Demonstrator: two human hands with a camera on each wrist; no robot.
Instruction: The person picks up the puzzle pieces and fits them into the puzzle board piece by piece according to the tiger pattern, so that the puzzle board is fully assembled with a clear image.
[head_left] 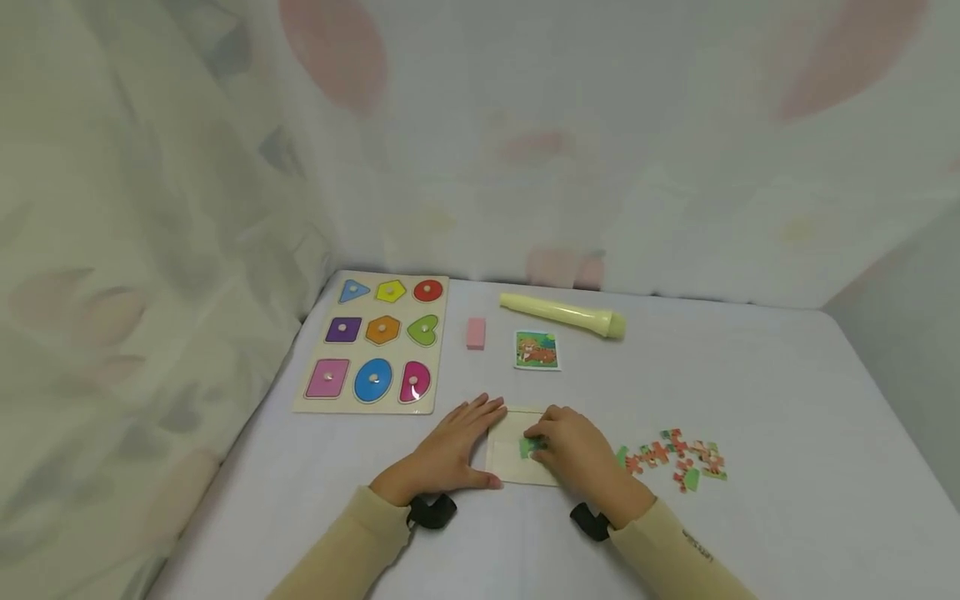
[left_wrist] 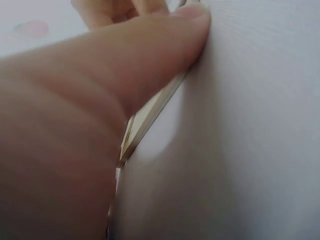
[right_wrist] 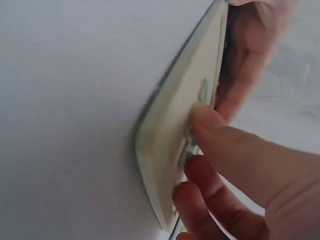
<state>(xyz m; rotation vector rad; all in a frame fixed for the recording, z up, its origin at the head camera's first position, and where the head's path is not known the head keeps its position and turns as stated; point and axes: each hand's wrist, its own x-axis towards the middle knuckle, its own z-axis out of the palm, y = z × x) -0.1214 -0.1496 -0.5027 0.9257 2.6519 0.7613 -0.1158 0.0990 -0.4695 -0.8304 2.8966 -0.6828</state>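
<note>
A shallow wooden puzzle tray (head_left: 504,460) lies flat on the white cloth. My left hand (head_left: 448,450) is spread along its left side, fingers near the far corner and thumb at the near one. Over the middle of the tray, my right hand (head_left: 579,454) pinches a small green jigsaw piece (head_left: 526,448) between thumb and fingers. The right wrist view shows the thumb (right_wrist: 207,117) against the tray's face, with a bit of green beside it; the fingers partly hide the piece. Right of that hand, several loose jigsaw pieces (head_left: 660,452) lie scattered, red and green.
A board of knobbed shapes (head_left: 367,350) lies at the back left. Behind the tray are a pink block (head_left: 476,333), a small tiger picture card (head_left: 537,350) and a pale yellow microphone-shaped stick (head_left: 561,313). Hanging cloth (head_left: 480,167) closes off the back.
</note>
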